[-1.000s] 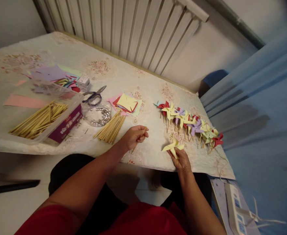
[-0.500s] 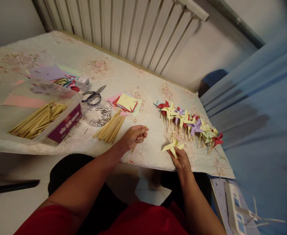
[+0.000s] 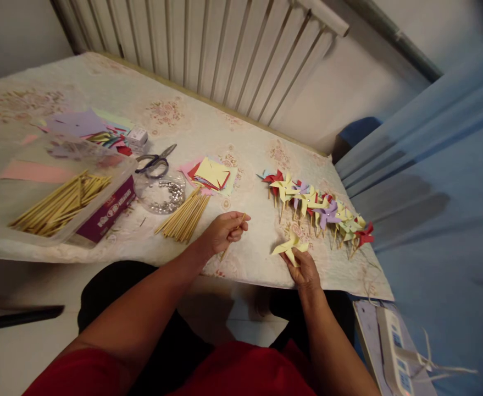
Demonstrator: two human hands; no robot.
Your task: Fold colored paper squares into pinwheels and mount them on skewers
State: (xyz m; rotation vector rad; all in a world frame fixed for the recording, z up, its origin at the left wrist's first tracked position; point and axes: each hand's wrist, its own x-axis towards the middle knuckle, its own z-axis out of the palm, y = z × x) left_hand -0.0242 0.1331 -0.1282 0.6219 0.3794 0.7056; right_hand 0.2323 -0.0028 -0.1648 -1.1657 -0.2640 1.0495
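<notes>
Head view shows left hand (image 3: 223, 231) pinching a wooden stick (image 3: 233, 237), right hand (image 3: 305, 269) gripping a yellow pinwheel (image 3: 289, 246).

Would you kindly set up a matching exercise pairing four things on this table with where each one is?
Things:
1. yellow pinwheel
2. single wooden stick
3. scissors
4. row of finished pinwheels

Places:
A. lying beyond the clear dish of pins
B. held in the left hand
C. lined up toward the table's right end
D. held at the table's near edge by the right hand

Pairs: 1-D, 2-B, 3-A, 4-C
</notes>
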